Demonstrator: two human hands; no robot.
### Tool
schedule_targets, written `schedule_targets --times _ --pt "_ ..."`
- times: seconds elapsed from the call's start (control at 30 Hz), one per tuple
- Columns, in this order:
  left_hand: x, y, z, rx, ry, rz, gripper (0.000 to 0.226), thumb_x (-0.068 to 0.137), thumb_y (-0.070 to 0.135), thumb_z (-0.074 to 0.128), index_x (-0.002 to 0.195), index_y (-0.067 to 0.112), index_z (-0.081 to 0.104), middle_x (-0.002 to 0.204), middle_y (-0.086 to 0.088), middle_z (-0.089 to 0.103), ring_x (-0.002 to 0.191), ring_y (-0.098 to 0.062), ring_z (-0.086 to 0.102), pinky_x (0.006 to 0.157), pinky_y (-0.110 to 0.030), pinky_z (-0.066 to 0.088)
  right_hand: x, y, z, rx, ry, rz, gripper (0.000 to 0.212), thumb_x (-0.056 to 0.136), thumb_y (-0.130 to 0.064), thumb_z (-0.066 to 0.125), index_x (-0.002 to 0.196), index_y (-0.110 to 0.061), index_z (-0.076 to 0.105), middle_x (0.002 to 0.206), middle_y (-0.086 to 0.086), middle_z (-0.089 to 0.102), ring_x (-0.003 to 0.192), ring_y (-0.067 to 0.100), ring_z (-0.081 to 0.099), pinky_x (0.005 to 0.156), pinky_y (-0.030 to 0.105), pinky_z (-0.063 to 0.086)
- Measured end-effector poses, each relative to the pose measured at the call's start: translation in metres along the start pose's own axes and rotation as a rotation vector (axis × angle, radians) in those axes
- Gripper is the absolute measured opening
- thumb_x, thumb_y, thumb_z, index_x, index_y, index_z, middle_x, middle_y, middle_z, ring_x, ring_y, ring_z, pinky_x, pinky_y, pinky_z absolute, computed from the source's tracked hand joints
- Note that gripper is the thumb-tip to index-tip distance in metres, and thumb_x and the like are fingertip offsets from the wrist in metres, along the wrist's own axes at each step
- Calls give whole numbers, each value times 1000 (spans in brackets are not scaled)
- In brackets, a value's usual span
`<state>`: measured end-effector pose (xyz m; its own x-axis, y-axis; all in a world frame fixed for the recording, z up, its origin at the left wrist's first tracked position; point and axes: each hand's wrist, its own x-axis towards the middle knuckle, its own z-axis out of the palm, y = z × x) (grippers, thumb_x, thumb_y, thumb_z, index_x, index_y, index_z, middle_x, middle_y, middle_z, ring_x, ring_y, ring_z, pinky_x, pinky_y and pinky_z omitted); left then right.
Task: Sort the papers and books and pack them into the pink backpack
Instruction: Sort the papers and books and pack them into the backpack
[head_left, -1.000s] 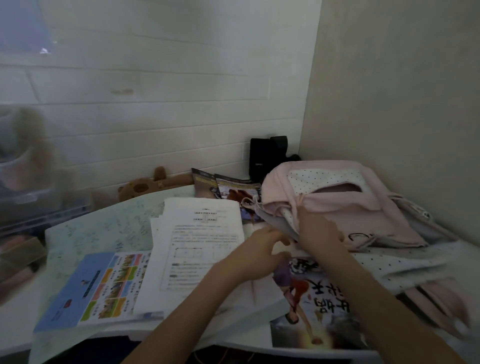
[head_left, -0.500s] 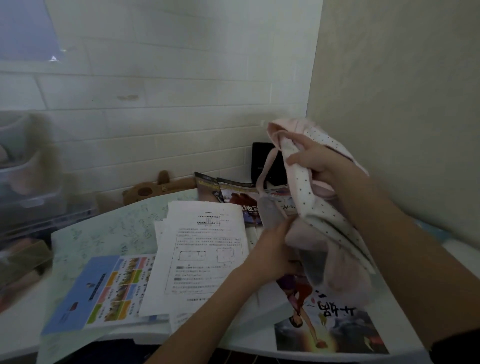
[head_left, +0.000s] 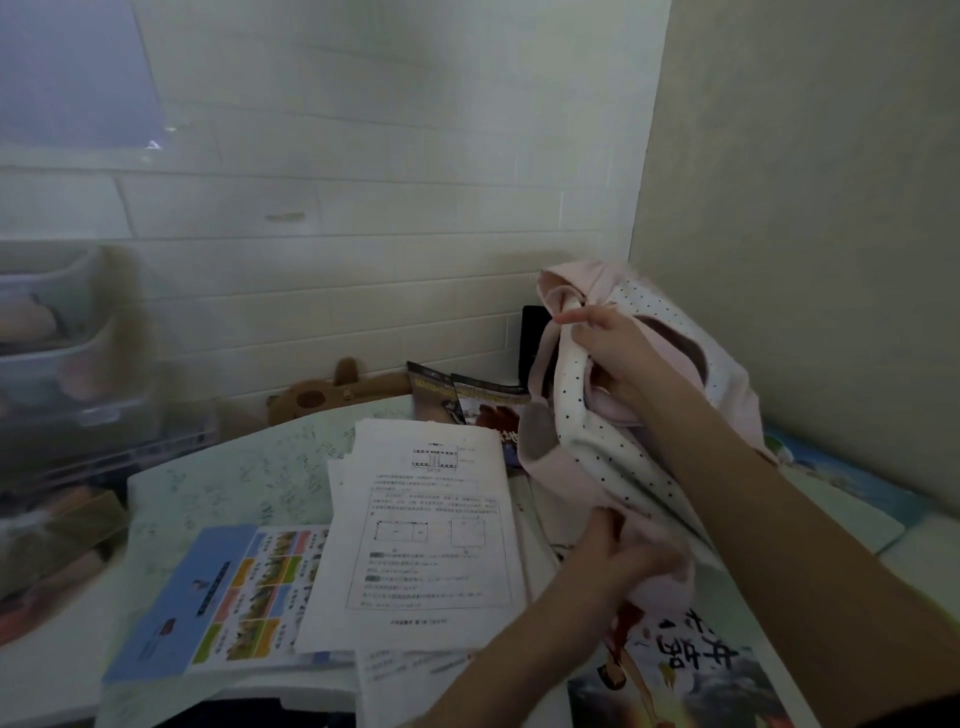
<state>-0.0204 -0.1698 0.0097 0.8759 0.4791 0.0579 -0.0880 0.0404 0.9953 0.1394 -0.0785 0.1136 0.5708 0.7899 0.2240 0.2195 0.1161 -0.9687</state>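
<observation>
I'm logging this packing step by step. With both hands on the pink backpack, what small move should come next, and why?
Probably stand the pink backpack upright and spread its opening. The right hand grips its top edge and the left hand grips its lower part, and the printed papers lie unpacked on the table.

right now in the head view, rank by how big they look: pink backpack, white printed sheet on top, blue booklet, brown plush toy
1. pink backpack, held up near the camera, so nearness may flatter it
2. white printed sheet
3. blue booklet
4. brown plush toy, farthest back and partly hidden
</observation>
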Motion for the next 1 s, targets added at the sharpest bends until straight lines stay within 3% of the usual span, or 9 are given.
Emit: schedule_targets --times 0.07,0.13,0.23,0.43,0.57,0.7,0.8,0.9,1.0 --pt "10 11 10 92 149 67 58 60 50 75 112 38 50 109 23 60 101 4 59 86 -18 49 -1 -2 3 134 -16 18 31 97 -3 39 88 -14 67 74 10 51 60 20 43 57 29 39" --pt "21 17 15 110 378 130 36 66 47 77 95 42 58 95 25 67 92 5 62 90 -26 50 -1 -7 4 245 -33 28 32 99 -1 36 91 -9 65 67 7 47 53 11 43 52 22 39" --pt "35 17 10 84 648 81 38 75 53 69 104 30 64 102 11 69 101 -12 63 97 -44 45 1 -18 -1 375 -56 14 29 99 1 33 98 -6 61 66 5 41 50 8 40 47 17 41" --pt "60 70 -1 182 851 196 58 58 67 72 98 28 59 94 16 64 93 -10 61 94 -43 46 8 -61 -16 629 -73 -105 30 99 2 32 122 0 51 71 6 44 52 8 55 57 23 55" --pt "84 118 -6 316 975 360 38 70 52 70 90 21 61 86 7 68 84 -17 64 90 -44 47 11 -90 -22 775 -87 -141 35 99 3 31 131 -1 45 97 17 57 85 23 64 73 33 60" --pt "93 155 -23 572 1137 498 19 72 33 68 84 20 62 69 6 62 64 -20 54 85 -40 46 13 -104 -33 917 -69 -144 39 100 3 29 137 -2 41 98 16 59 83 22 64 70 32 59" --pt "96 180 -47 755 1141 559 13 67 30 64 73 20 57 64 5 59 64 -24 58 77 -35 45 12 -99 -47 814 -50 -148 41 100 0 30 140 -5 39 105 14 58 85 19 61 80 30 55" --pt "99 209 -60 909 1170 638 16 68 31 60 66 23 47 54 7 46 58 -24 47 69 -34 30 7 -92 -60 577 -63 -228 42 100 -2 33 142 -5 37 98 5 57 74 8 55 67 17 50" --pt "101 237 -65 1059 1219 727 13 69 31 57 69 24 47 70 -1 63 67 -29 53 70 -33 21 -1 -88 -76 338 -55 -292 42 97 -19 47 139 -12 43 114 3 61 95 9 59 74 20 47"
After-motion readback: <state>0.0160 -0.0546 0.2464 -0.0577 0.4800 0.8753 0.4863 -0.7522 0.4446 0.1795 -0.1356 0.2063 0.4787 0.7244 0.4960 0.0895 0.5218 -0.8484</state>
